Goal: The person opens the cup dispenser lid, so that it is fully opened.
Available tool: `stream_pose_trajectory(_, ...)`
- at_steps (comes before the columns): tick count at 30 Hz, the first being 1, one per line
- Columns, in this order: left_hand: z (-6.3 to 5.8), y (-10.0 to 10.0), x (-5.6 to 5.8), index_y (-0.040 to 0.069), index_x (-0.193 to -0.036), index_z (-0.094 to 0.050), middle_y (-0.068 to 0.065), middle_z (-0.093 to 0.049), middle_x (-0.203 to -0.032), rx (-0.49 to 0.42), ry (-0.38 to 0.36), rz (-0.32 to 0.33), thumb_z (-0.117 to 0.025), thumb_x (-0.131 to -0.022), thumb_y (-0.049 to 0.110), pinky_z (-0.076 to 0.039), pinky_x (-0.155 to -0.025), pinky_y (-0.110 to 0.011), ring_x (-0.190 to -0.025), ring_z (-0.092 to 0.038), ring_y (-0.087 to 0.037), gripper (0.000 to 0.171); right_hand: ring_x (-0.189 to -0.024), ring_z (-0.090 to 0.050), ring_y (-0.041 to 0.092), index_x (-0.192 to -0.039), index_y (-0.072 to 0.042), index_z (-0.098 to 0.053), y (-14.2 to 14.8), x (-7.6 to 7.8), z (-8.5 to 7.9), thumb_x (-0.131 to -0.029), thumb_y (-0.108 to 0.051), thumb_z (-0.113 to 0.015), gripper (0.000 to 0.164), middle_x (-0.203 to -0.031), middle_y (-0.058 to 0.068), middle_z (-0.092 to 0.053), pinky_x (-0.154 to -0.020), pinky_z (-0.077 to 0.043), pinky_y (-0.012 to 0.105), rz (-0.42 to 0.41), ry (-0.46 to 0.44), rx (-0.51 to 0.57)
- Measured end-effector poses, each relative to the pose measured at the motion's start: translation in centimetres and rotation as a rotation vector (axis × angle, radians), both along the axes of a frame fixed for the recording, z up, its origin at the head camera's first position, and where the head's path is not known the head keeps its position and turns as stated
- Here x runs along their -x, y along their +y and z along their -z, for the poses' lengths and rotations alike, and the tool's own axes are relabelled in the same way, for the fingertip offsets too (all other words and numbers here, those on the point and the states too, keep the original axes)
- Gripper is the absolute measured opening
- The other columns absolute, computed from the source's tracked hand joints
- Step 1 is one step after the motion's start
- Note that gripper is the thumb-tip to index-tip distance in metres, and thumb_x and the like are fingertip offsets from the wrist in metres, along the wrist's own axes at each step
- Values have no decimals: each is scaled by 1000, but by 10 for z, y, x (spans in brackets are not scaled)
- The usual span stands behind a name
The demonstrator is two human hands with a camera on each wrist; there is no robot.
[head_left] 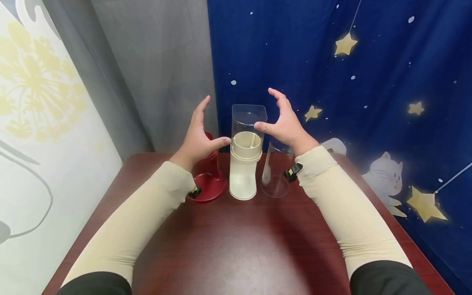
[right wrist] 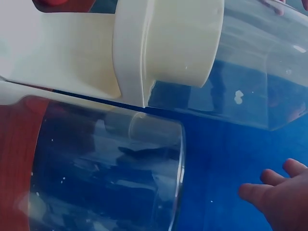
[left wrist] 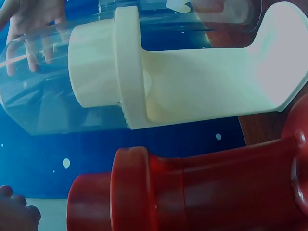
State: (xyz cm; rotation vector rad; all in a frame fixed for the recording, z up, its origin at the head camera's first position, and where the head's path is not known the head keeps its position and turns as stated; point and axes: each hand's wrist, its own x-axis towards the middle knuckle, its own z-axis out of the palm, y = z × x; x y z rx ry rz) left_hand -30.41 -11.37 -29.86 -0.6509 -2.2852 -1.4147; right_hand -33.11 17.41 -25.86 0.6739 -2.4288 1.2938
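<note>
A cream stand (head_left: pixel 242 180) with a round collar stands upright at the table's far side, topped by a clear plastic container (head_left: pixel 248 112). My left hand (head_left: pixel 199 141) is raised on its left, fingers spread and thumb tip right at the container's edge. On the other side my right hand (head_left: pixel 285 125) is spread the same way, its thumb overlapping the container in the head view. Neither hand grips anything. Behind my left wrist is a red stand (head_left: pixel 214 188) of similar shape, partly hidden. A clear cylindrical jar (right wrist: pixel 106 163) stands close beside the cream stand, below my right hand.
A pale, long spoon-like piece (head_left: pixel 266 174) shows at the clear jar's left side. The dark red wooden table (head_left: pixel 236 246) reaches toward me. A blue curtain (head_left: pixel 317 49) with stars and a grey curtain (head_left: pixel 158 61) hang behind; a patterned white wall (head_left: pixel 44 184) is at left.
</note>
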Motion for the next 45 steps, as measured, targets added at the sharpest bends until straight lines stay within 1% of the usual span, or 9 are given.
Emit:
stream_pose_trajectory(6, 6, 13, 4, 37, -169, -11, 10, -13, -176, -17, -29, 21, -91, -79, 40, -21, -127, -65, -164, -12, -19, 121, -159, -24, 35, -167, -31, -26, -4, 5, 2, -73, -61, -91, 119, -174, 2, -20, -125, -29, 64, -12, -73, -90)
stream_pose_trajectory(9, 9, 19, 6, 34, -169, -9, 9, -13, -177, -19, -23, 47, -90, -78, 51, -21, -128, -63, -164, -13, -19, 123, -157, -28, 35, -166, -29, -29, -8, 9, 3, -77, -46, -93, 111, -174, 3, -20, -125, -31, 62, -26, -81, -111)
stream_pose_trajectory(12, 13, 24, 8, 32, -170, -9, 6, -13, -177, -17, -21, 76, -87, -73, 65, -21, -129, -61, -163, -14, -20, 129, -155, -32, 35, -165, -26, -33, -12, 12, 4, -78, -38, -93, 106, -174, 7, -19, -124, -32, 60, -43, -86, -111)
stream_pose_trajectory(16, 17, 31, 9, 32, -170, -7, 3, -13, -177, 4, -39, 92, -84, -69, 74, -24, -129, -58, -163, -15, -21, 133, -153, -35, 34, -161, -25, -40, -16, 12, 6, -79, -40, -92, 98, -174, 9, -20, -123, -34, 60, -37, -128, -119)
stream_pose_trajectory(20, 20, 38, 8, 31, -170, -4, 1, -13, -177, 13, -66, 101, -87, -73, 66, -26, -128, -57, -163, -16, -23, 132, -145, -45, 31, -153, -18, -50, -17, 11, 10, -81, -38, -91, 85, -167, 12, -31, -119, -42, 55, -48, -167, -58)
stream_pose_trajectory(27, 34, 48, 6, 24, -171, -2, -5, -13, -177, -18, -105, 116, -92, -79, 35, -23, -129, -57, -164, -15, -24, 129, -132, -61, 28, -147, -9, -53, -20, 13, 19, -81, -19, -91, 76, -150, 14, -55, -114, -50, 46, -103, -165, 100)
stream_pose_trajectory(35, 53, 59, 7, 29, -170, 4, 1, -4, -178, -53, -130, 92, -93, -79, 37, -20, -128, -63, -164, -9, -26, 133, -129, -64, 29, -147, -8, -51, -26, 14, 25, -81, -10, -89, 76, -145, 17, -62, -113, -50, 45, -162, -176, 218)
stream_pose_trajectory(40, 63, 64, 11, 31, -170, 6, 0, -5, -178, -75, -152, 93, -94, -77, 39, -23, -128, -62, -164, -11, -27, 136, -129, -64, 29, -147, -8, -50, -26, 15, 27, -82, -10, -88, 75, -145, 17, -62, -114, -50, 44, -163, -178, 253)
stream_pose_trajectory(45, 75, 66, 15, 23, -170, 6, -3, -6, -178, -82, -164, 79, -94, -76, 38, -24, -129, -58, -163, -13, -28, 138, -131, -62, 29, -147, -7, -49, -29, 16, 32, -81, -9, -87, 76, -146, 18, -60, -116, -48, 43, -167, -174, 284)
